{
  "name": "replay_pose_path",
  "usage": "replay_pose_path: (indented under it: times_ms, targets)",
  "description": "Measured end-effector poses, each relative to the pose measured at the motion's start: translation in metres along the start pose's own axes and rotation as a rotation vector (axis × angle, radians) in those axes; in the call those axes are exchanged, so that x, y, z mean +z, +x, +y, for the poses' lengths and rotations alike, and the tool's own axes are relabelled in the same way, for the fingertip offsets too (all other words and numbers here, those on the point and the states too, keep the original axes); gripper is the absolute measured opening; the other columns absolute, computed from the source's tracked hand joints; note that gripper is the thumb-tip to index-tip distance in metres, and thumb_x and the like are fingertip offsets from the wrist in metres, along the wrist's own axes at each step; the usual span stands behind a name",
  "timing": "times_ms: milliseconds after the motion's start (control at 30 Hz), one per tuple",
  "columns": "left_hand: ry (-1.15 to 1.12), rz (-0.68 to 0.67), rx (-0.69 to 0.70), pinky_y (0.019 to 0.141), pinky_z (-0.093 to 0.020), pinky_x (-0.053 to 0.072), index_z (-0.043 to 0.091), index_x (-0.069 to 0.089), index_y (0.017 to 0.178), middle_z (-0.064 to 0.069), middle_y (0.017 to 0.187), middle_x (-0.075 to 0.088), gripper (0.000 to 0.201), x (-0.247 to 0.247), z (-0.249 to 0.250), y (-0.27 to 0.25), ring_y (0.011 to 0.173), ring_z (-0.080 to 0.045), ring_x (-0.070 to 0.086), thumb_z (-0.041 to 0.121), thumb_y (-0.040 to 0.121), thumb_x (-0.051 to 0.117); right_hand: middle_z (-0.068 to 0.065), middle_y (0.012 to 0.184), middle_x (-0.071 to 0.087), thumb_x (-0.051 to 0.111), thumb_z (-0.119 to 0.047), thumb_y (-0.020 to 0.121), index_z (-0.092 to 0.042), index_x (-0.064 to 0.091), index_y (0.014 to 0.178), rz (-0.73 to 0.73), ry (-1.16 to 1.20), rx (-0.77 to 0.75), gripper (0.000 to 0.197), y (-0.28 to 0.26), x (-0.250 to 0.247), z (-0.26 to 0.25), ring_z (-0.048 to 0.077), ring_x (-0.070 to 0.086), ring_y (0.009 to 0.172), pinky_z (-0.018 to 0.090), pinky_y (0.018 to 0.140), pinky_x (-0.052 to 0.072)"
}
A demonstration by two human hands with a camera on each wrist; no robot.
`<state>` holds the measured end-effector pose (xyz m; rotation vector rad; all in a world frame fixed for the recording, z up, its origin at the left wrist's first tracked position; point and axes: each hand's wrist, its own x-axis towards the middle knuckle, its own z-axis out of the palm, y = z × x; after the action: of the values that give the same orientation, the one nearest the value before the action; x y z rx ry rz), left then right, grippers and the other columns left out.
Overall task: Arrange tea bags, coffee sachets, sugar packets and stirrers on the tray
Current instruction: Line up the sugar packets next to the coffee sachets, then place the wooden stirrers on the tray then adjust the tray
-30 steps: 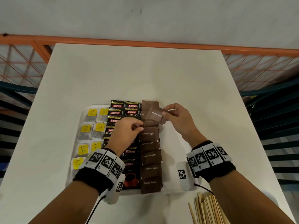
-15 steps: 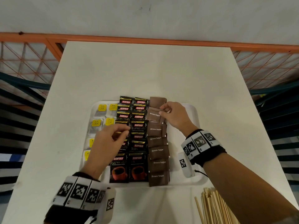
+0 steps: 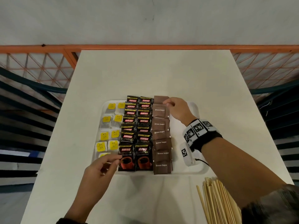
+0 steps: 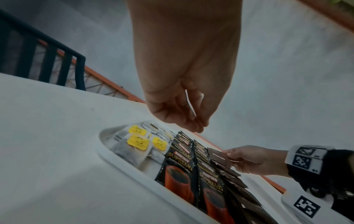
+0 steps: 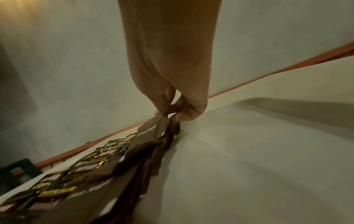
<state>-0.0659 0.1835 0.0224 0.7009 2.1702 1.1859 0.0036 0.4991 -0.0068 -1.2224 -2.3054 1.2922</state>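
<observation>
Here the white tray [image 3: 196,109] sits on the white table [image 3: 155,71] with three kinds of packets laid in columns. The tea bags [image 3: 111,126] with yellow tags fill the left side, the black coffee sachets [image 3: 136,126] form two overlapping columns in the middle, and the brown sugar packets [image 3: 161,138] run in one overlapping column just to their right.

The right hand [image 3: 177,109] reaches to the far end of the sugar column; its thumb and fingertips pinch the upper right corner of the second sugar packet [image 3: 160,110], which lies over the farthest one. The left hand [image 3: 98,172] hovers over the near left corner of the tray, beside the nearest coffee sachet, with its fingers loosely curled and the thumb close to the forefinger; it holds nothing.

A bundle of wooden stirrers [image 3: 216,202] lies on the table near the right forearm, outside the tray.
</observation>
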Motion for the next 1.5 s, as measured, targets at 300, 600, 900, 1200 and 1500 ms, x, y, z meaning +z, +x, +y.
replay_pose_path:
  times_ms: [300,600,900,1200,1500]
  targets:
    - [0.029,-0.008,-0.044,0.060,-0.008,0.045,0.047,0.065,0.084,0.021,0.083,0.067,0.036,-0.007,-0.011,-0.021,0.073,-0.007,0.062,0.011,0.085,0.063,0.007,0.102,0.063,0.044,-0.001,0.092,-0.003,0.067,0.102,-0.021,0.008,0.026,0.025,0.001,0.000,0.000,0.013,0.051,0.090,0.030,0.086,0.047]
    - [0.182,-0.182,-0.064,0.065,-0.006,0.045,0.041,0.060,0.088,0.010,0.090,0.067,0.025,0.002,-0.014,-0.035,0.077,0.002,0.060,0.016,0.088,0.060,0.009,0.109,0.057,0.052,-0.015,0.091,-0.013,0.064,0.107,0.076,-0.156,-0.026,0.020,-0.043,-0.018,-0.003,0.017,0.056,0.089,0.010,0.077,0.032]
    - [0.360,-0.539,0.150,0.072,-0.006,0.043,0.029,0.060,0.109,0.014,0.101,0.060,0.019,0.073,0.015,-0.044,0.087,-0.001,0.057,0.023,0.092,0.053,-0.005,0.095,0.061,0.054,-0.018,0.091,-0.018,0.065,0.103,0.080,-0.138,0.049,0.016,-0.205,-0.069,0.022,0.007,0.056,0.081,0.001,0.066,0.039]
    - [0.396,-0.785,0.108,0.085,-0.019,0.044,0.017,0.061,0.115,-0.001,0.116,0.058,0.028,0.164,0.040,-0.062,0.100,-0.011,0.058,0.027,0.090,0.055,0.001,0.139,0.039,0.058,-0.043,0.085,-0.026,0.042,0.131,-0.032,-0.382,0.297,0.052,-0.327,-0.059,0.089,0.019,0.036,0.127,0.029,0.104,0.029]
    - [0.362,-0.713,0.062,0.087,-0.028,0.046,0.024,0.061,0.102,-0.003,0.116,0.056,0.017,0.203,0.055,-0.078,0.102,-0.018,0.057,0.027,0.086,0.059,0.017,0.155,-0.007,0.053,-0.076,0.068,-0.021,0.000,0.147,0.118,-0.449,0.491,0.109,-0.328,-0.045,0.116,0.038,-0.006,0.143,0.054,0.114,0.004]
